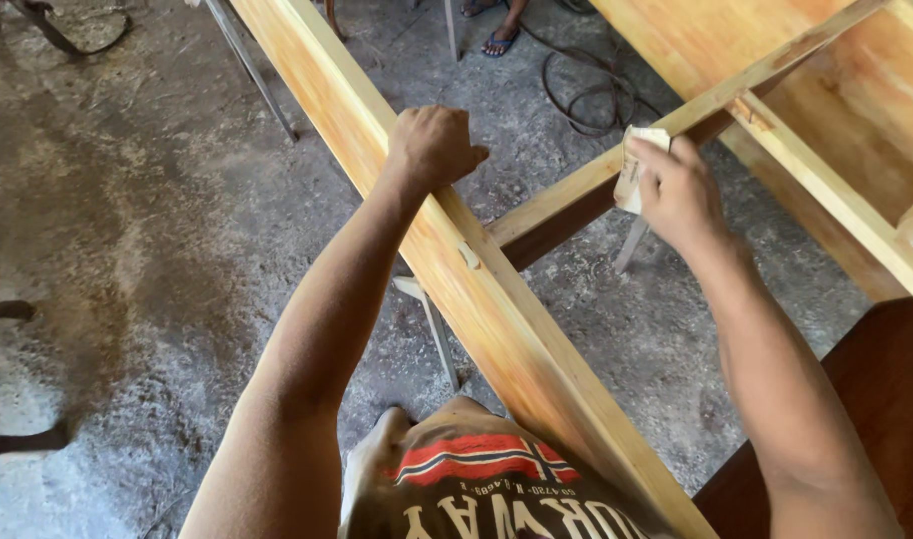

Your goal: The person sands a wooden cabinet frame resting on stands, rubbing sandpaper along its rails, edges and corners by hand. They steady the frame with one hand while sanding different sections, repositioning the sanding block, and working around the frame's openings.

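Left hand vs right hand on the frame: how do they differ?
The left hand grips the long wooden rail bare, fist closed over its edge. The right hand presses a folded pale sheet, likely sandpaper, against the thinner cross rail, fingers extended. Both rest on the same light wooden frame.

Two hands, left (432, 145) and right (681, 195); one folded sandpaper sheet (631, 170); one long wooden rail (476, 289); one crossbar (566, 205); one coiled cable (586, 95).

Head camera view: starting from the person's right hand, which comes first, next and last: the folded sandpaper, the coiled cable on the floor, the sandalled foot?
From the right hand:
1. Folded sandpaper, held in its fingers against the crossing wooden rail.
2. Coiled cable, on the floor beyond.
3. Sandalled foot, at the top edge.
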